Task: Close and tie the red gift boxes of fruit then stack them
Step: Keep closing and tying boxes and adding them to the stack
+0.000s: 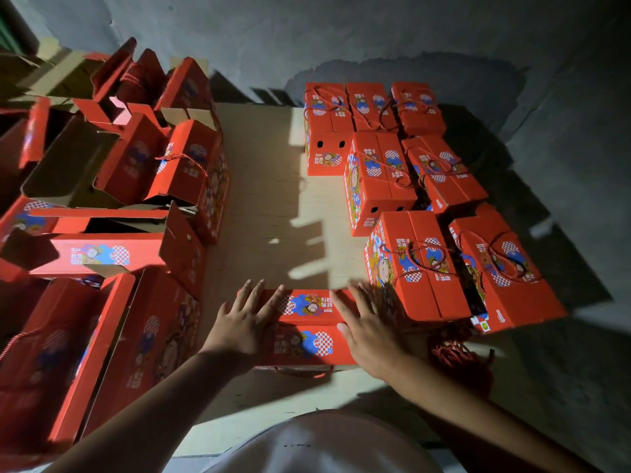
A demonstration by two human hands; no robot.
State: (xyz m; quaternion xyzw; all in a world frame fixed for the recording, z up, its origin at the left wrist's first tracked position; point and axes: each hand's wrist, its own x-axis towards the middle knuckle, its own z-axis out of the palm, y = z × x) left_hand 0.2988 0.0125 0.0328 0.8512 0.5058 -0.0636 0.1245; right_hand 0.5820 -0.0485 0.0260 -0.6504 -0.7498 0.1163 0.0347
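A red gift box lies right in front of me on the cardboard sheet, its two top flaps folded down. My left hand presses flat on the box's left end with fingers spread. My right hand presses flat on its right end, fingers straight. A red cord hangs loose at the box's near side. To the right stand several closed, tied red boxes in rows, cord handles across their tops.
On the left sit several open red boxes with flaps standing up, some tipped. A bundle of red cords lies by my right wrist. A grey wall rises behind, and dark floor runs along the right.
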